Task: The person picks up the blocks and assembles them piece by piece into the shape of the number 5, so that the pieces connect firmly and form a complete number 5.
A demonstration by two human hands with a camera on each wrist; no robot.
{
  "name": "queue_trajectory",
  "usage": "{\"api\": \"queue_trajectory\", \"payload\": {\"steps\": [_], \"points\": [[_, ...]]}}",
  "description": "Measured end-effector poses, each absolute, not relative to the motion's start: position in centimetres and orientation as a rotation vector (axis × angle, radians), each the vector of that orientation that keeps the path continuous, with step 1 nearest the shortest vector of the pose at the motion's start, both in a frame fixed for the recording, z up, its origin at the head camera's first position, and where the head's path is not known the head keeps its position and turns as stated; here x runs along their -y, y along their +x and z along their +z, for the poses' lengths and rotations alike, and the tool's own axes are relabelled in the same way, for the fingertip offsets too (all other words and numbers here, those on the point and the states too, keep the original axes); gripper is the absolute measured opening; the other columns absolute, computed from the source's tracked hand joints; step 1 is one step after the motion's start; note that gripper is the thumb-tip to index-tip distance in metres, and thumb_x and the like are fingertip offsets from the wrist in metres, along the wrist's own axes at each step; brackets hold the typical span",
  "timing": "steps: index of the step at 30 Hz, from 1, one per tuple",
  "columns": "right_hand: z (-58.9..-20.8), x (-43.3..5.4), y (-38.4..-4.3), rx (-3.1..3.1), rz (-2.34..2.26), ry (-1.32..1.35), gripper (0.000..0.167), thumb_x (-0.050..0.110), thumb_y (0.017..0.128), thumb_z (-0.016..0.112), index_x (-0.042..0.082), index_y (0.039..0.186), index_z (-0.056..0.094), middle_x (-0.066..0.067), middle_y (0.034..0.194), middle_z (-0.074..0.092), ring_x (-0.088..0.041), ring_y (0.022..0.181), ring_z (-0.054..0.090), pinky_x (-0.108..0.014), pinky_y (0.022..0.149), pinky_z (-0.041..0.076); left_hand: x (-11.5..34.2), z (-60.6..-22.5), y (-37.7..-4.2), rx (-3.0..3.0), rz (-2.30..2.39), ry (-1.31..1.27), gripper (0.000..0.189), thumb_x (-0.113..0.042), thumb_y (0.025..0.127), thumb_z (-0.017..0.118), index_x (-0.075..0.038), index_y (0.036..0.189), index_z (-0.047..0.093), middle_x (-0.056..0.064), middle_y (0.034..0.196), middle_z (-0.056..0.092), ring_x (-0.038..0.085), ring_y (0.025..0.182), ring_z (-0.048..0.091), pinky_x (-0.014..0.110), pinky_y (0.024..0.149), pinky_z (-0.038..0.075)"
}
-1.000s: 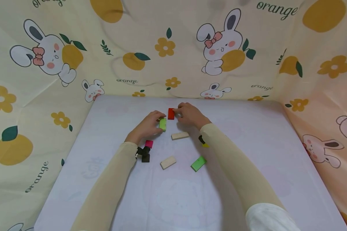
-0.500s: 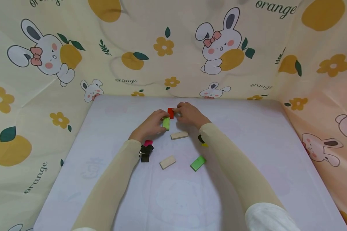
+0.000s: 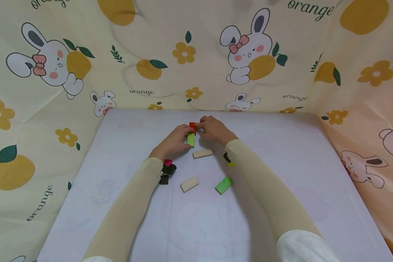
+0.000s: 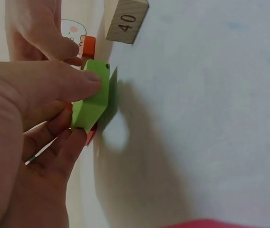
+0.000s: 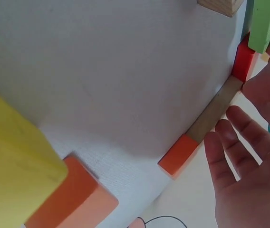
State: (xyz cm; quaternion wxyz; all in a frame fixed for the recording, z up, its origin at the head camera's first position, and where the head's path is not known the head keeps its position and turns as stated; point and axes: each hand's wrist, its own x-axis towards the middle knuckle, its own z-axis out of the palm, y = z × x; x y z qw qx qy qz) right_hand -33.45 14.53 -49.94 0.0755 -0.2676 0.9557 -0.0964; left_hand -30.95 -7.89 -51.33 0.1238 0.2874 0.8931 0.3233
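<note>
My left hand pinches a light green block between thumb and fingertips, its thumb lying across the block's face in the left wrist view. One end of that block meets a red block in the right wrist view. From the red block, a row runs on through a plain wooden block to an orange block. My right hand touches the red block with one fingertip, while its other fingers lie loosely along the outer side of the row. In the head view this hand hides most of the row.
Two wooden blocks lie nearer, one close and one farther forward. A green block lies front right. A yellow block is partly hidden under my right wrist, a pink block by my left. Patterned cloth rises behind the table.
My left hand has slid rightward with the light green block, closing the gap to the red block. My right hand stays almost still beside the red block.
</note>
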Motion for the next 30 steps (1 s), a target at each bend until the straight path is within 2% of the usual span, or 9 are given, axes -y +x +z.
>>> {"api": "queue_trajectory", "payload": {"steps": [17,30], "points": [[-49.83,-14.54,-33.53,-2.869,-0.276,-0.825,0.051,0.015,0.102,0.065,0.011,0.153,0.064,-0.018,0.144,0.06,-0.037,0.128,0.055,-0.048,0.114,0.044,7.4,-51.57,-30.72,-2.629,0.867,0.836,0.064,-0.011,0.095,0.082,-0.005,0.153,0.056,0.011,0.151,0.052,0.026,0.137,0.046,0.041,0.119,0.042],[-49.62,-14.54,-33.47,-2.85,-0.284,-0.8,0.051,0.016,0.103,0.065,0.012,0.153,0.064,-0.018,0.147,0.058,-0.037,0.131,0.054,-0.048,0.115,0.043,7.42,-51.75,-30.65,-2.631,0.891,0.848,0.064,-0.011,0.094,0.082,-0.004,0.152,0.057,0.01,0.149,0.052,0.026,0.136,0.046,0.042,0.118,0.042]]}}
